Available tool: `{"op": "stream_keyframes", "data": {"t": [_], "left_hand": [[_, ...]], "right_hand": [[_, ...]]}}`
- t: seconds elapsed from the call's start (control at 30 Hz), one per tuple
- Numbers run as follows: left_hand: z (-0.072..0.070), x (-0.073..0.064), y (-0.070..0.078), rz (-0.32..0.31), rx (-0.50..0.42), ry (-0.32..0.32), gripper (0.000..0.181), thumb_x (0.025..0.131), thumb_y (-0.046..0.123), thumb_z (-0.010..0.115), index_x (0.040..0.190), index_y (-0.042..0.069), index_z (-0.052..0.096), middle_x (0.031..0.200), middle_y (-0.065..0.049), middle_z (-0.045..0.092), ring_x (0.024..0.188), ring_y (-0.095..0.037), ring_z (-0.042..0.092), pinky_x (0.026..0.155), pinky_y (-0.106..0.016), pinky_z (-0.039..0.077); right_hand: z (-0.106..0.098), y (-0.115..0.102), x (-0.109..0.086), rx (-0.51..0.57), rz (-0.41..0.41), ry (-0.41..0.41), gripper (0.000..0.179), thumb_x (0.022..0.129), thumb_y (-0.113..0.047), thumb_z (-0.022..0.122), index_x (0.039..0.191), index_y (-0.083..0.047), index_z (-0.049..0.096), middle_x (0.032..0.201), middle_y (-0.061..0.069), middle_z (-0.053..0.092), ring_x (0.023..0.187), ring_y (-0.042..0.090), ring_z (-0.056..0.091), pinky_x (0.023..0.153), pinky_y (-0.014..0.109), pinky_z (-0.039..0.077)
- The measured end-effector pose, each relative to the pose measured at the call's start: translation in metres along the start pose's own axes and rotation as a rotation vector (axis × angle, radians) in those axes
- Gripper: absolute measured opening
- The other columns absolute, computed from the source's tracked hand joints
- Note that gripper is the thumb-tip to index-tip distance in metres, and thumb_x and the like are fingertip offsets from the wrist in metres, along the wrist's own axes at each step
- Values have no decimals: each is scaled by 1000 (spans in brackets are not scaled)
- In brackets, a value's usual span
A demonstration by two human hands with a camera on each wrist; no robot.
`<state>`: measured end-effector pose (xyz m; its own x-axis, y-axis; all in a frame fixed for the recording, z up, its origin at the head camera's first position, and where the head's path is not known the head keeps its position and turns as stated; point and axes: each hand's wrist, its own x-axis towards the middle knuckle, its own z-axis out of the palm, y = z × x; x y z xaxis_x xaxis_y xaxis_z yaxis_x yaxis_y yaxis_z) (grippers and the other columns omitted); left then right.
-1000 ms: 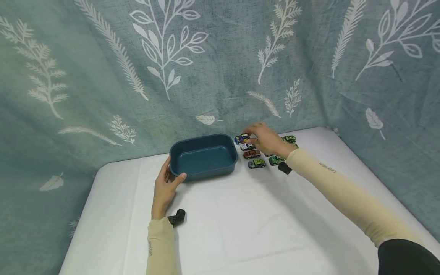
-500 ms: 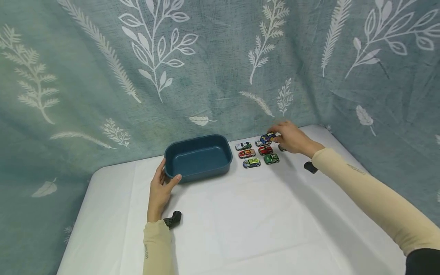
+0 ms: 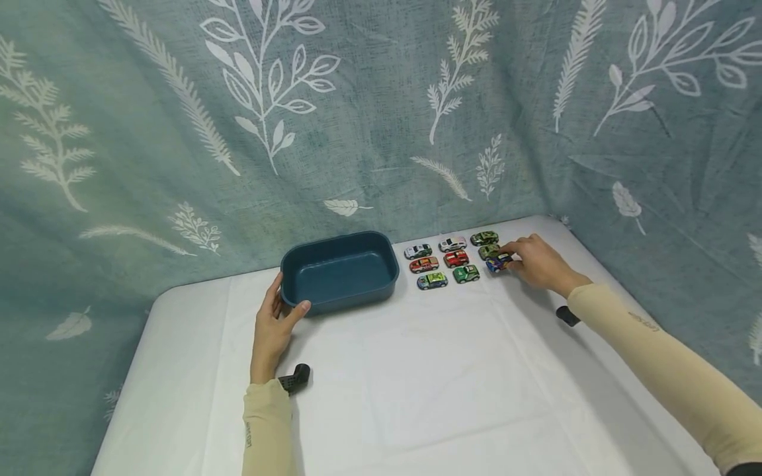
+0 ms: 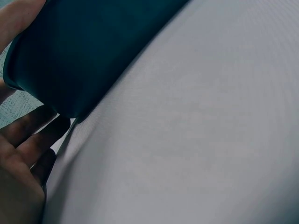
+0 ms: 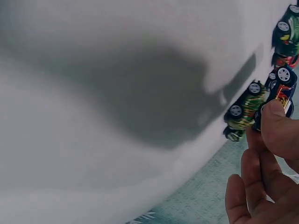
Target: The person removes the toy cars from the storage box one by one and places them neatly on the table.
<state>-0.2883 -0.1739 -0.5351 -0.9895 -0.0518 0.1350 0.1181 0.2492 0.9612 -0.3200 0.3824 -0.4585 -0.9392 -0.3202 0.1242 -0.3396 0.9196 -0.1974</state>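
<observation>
My left hand (image 3: 272, 336) holds the left end of a dark teal rectangular tub (image 3: 333, 304), thumb against the near wall and fingers round the corner. In the left wrist view the thumb lies on the tub's wall (image 4: 93, 51). At the right, my right hand (image 3: 540, 263) pinches a blue toy car (image 3: 497, 264) between thumb and fingers. The car is at the near end of the rightmost column, close to an olive-green toy car (image 3: 489, 251). In the right wrist view the blue car appears beside a camouflage-patterned car (image 5: 247, 105); whether it touches the table is unclear.
Several toy cars stand in columns right of the tub, including a white one (image 3: 452, 244), a red one (image 3: 456, 258) and a green one (image 3: 466, 274). A leaf-print curtain (image 3: 381, 132) hangs behind the white-covered table (image 3: 405, 370).
My right hand has carried the blue car rightward from beside the tub, over the other cars, then down to the near end of the right column. The left hand stays on the tub.
</observation>
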Motion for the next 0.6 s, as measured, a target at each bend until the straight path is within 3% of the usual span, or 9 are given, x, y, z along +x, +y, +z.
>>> {"op": "stream_keyframes", "data": {"t": [0.37,0.6], "left_hand": [[0,0,-1,-3,-8,1,89,93,34,85,167,38,34,172,-11,35,160,-29,32,134,-47,25],[1,0,-3,12,-33,-2,89,93,33,85,167,36,34,172,-10,33,161,-30,31,134,-48,24]], "right_hand": [[17,3,-2,-10,134,-6,36,95,-4,75,131,-1,73,126,25,73,107,45,62,87,61,51],[23,9,-5,24,175,-21,41,96,-8,76,136,-1,69,128,24,72,115,49,60,94,68,49]]}}
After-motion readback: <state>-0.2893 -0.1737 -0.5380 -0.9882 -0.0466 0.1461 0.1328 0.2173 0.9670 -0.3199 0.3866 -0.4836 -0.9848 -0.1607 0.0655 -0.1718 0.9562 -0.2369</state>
